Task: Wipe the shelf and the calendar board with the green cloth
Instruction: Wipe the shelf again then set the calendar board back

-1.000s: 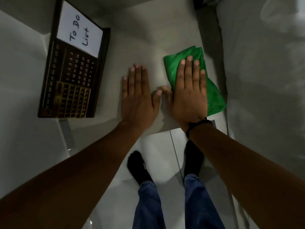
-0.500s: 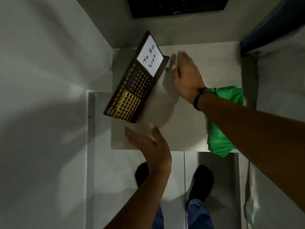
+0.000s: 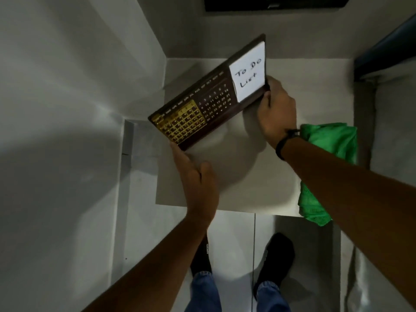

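Observation:
The dark calendar board (image 3: 213, 95), with gold date tiles and a white "To Do List" note, is tilted up off the pale shelf (image 3: 243, 176). My left hand (image 3: 198, 183) holds its near lower corner. My right hand (image 3: 275, 113) grips its far edge beside the note. The green cloth (image 3: 333, 143) lies crumpled on the shelf's right side, partly hidden under my right forearm, with one end hanging over the front edge.
White walls close in the shelf on the left and at the back. A dark panel (image 3: 276, 3) hangs above. A dark blue edge (image 3: 387, 50) juts in at the upper right. My feet (image 3: 276, 257) stand on the tiled floor below.
Both hands left the shelf and the cloth, reached the calendar board and took hold of it. The board has lifted and swung toward the middle of the shelf.

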